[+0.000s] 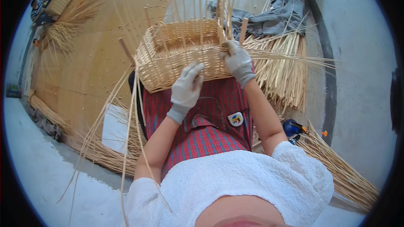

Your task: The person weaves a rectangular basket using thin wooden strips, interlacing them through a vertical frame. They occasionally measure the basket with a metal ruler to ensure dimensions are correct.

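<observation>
A rectangular wicker basket (183, 65) rests on my lap over a red checked apron (206, 136). Its walls are woven, and tall upright canes (200, 8) rise from the rim, with thicker wooden stakes (244, 29) at the corners. My right hand (239, 62), in a whitish glove, is closed round wicker strands (290, 54) at the near right corner; their long ends trail off to the right. My left hand (187, 87), gloved alike, lies with fingers stretched against the near wall and the thumb apart. Loose strands (134, 113) hang from the basket's left corner.
Cut wicker bundles lie on the right (286, 73), the lower right (336, 166) and the lower left (105, 153). Grey cloth (273, 14) covers part of the right bundle. A dark blue bottle (291, 128) stands by my right elbow. Another person (37, 10) is at the far left.
</observation>
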A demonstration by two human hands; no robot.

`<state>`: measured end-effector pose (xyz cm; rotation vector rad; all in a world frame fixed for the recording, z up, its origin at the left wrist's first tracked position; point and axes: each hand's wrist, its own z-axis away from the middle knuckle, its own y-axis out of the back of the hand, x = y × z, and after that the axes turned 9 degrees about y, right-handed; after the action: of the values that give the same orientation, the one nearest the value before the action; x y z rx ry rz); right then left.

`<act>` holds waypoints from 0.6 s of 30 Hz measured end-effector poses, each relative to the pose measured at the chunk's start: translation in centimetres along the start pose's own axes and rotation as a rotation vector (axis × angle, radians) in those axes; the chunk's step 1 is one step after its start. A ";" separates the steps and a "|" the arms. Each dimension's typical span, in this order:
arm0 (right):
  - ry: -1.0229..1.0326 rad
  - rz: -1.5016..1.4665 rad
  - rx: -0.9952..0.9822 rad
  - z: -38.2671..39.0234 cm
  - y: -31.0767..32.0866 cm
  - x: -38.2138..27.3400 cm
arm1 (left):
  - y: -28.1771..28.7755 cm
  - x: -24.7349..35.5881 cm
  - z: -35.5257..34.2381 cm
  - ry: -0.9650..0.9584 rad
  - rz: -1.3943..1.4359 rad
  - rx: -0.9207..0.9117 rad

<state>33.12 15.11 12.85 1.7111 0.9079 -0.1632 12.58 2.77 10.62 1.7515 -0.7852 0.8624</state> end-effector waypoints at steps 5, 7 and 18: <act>0.035 -0.294 0.353 2.6 -2.4 -5.0 | 8.2 -7.0 1.7 0.292 0.025 0.592; -0.061 -0.514 0.247 4.6 -4.0 -7.6 | 10.6 -5.9 -0.1 0.342 -0.178 0.543; 0.796 -0.370 -0.375 4.0 -6.9 -23.8 | 10.6 -6.9 2.1 0.352 0.715 0.526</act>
<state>13.57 0.61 18.88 1.2287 1.7153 0.4554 0.59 -1.62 9.50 1.6748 -1.0192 1.9432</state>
